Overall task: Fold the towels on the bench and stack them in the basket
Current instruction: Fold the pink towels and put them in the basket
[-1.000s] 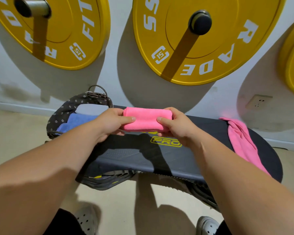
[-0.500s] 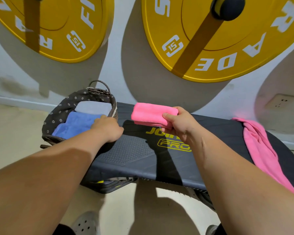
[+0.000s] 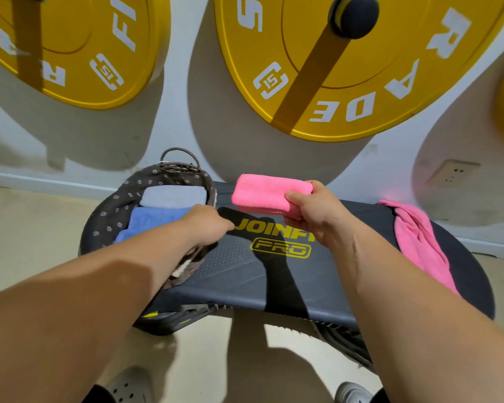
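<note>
My right hand (image 3: 317, 216) grips a folded pink towel (image 3: 262, 193) by its right end and holds it just above the dark bench (image 3: 245, 274), a little right of the basket. The dark dotted basket (image 3: 111, 210) sits at the bench's left end, with a folded blue towel (image 3: 154, 219) and a folded grey towel (image 3: 172, 196) inside. My left hand (image 3: 207, 225) is at the basket's right rim, its fingers curled down over the edge. An unfolded pink towel (image 3: 419, 239) lies crumpled on the right end of the bench.
Large yellow weight plates (image 3: 346, 68) hang on the white wall right behind the bench. A wall socket (image 3: 451, 173) sits low at the right. My shoes (image 3: 128, 385) stand on the beige floor below the bench's near edge.
My left hand let go of the folded pink towel and moved left to the basket's rim. My right hand alone lifted the towel up and slightly left, towards the basket.
</note>
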